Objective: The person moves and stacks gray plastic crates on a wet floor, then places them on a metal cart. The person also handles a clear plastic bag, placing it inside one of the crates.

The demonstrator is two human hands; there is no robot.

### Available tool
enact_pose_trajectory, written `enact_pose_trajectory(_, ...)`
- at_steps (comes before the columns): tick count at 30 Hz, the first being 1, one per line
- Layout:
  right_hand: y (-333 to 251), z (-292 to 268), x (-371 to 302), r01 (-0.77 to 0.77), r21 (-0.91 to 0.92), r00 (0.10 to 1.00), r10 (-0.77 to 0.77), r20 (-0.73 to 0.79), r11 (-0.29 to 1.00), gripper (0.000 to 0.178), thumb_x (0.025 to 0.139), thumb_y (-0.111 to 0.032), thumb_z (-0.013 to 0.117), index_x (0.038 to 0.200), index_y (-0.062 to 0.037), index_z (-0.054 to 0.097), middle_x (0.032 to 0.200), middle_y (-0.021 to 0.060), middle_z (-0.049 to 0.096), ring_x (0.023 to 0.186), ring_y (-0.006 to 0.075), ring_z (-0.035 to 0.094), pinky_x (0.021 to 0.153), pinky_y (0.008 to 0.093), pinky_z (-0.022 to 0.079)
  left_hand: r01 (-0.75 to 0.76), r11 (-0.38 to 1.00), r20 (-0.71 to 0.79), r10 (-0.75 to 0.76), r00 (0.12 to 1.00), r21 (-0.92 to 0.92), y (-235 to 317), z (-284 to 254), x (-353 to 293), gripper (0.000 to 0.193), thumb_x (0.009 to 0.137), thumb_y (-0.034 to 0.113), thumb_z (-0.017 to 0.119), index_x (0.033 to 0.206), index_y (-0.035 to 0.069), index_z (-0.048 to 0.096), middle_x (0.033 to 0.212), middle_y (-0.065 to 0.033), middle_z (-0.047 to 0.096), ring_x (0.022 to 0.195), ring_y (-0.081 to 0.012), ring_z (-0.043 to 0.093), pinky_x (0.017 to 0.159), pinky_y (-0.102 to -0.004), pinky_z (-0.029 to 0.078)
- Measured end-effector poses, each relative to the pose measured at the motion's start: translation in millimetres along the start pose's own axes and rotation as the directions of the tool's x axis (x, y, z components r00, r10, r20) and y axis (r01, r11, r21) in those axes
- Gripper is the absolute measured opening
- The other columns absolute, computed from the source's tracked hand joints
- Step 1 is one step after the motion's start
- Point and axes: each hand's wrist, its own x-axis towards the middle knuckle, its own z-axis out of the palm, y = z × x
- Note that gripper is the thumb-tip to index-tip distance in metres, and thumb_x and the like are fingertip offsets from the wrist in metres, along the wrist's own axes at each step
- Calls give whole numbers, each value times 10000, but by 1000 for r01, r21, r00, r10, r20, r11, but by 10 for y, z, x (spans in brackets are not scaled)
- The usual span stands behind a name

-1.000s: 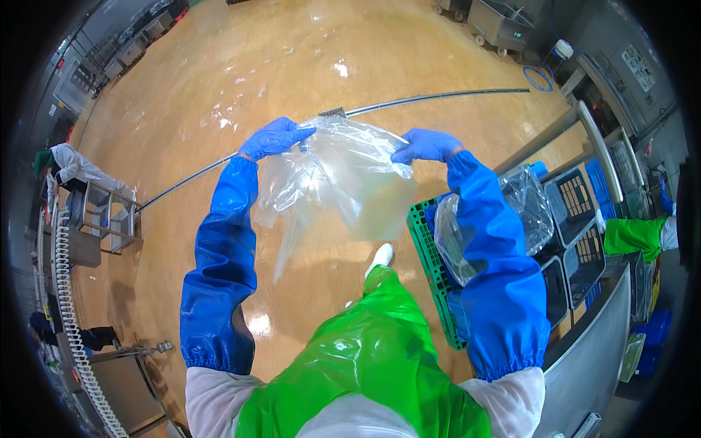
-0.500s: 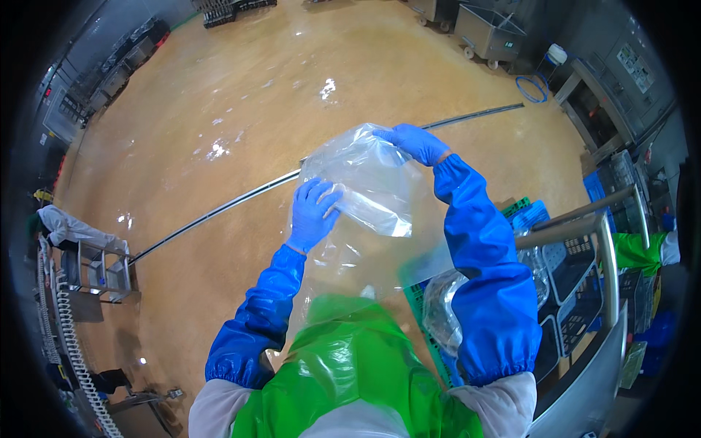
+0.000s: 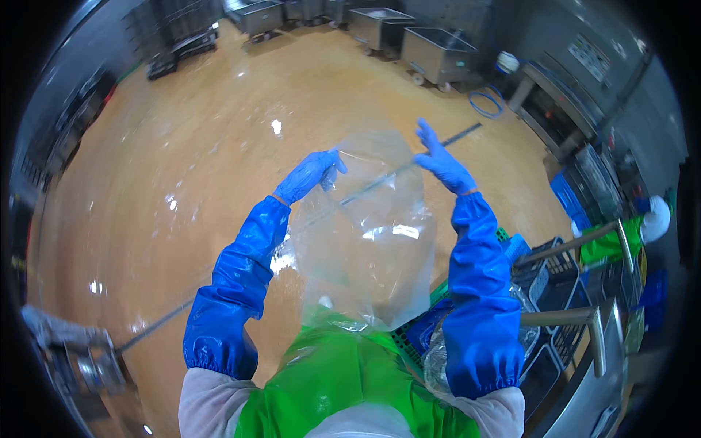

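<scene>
A large clear plastic bag [image 3: 365,248] hangs spread out in front of my green apron [image 3: 343,372], and the floor shows through it. My left hand [image 3: 312,177], in a blue glove, pinches the bag near its upper left edge. On the other side, my right hand [image 3: 447,166] is open with its fingers stretched up and apart. Its thumb side is close to the bag's upper right edge; whether it touches the film I cannot tell. Blue sleeves cover both forearms.
Metal railings [image 3: 562,318] stand at my right, beside dark plastic crates [image 3: 544,292] and a green crate [image 3: 409,343]. A co-worker in a green apron [image 3: 602,248] is beyond them. Wheeled metal tubs [image 3: 438,58] line the far wall. A drain channel [image 3: 157,321] crosses the wet floor.
The bag has been unfolded and spread wider. My left hand has gone up and now pinches its edge; my right hand has let go and its fingers have opened. The view has shifted.
</scene>
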Motion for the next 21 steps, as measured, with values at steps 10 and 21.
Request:
enact_pose_trajectory(10, 114, -869, 528, -348, 91, 892, 360, -274, 933, 433, 906, -384, 492, 770, 9, 615, 646, 82, 589, 558, 154, 562, 558, 270, 469, -454, 615, -26, 612, 791, 645, 112, 847, 1627, 470, 820, 388, 599, 1077, -2, 552, 857, -138, 622, 773, -276, 601, 738, -332, 483)
enact_pose_trajectory(21, 777, -2951, 928, -266, 139, 864, 299, -405, 954, 422, 927, -395, 451, 912, -5, 613, 684, 87, 599, 570, 162, 578, 556, 273, 475, -246, 922, 250, 174, 953, 298, 31, 1276, 3838, 272, 877, 260, 520, 858, 11, 627, 754, -104, 647, 689, -174, 604, 666, -310, 480)
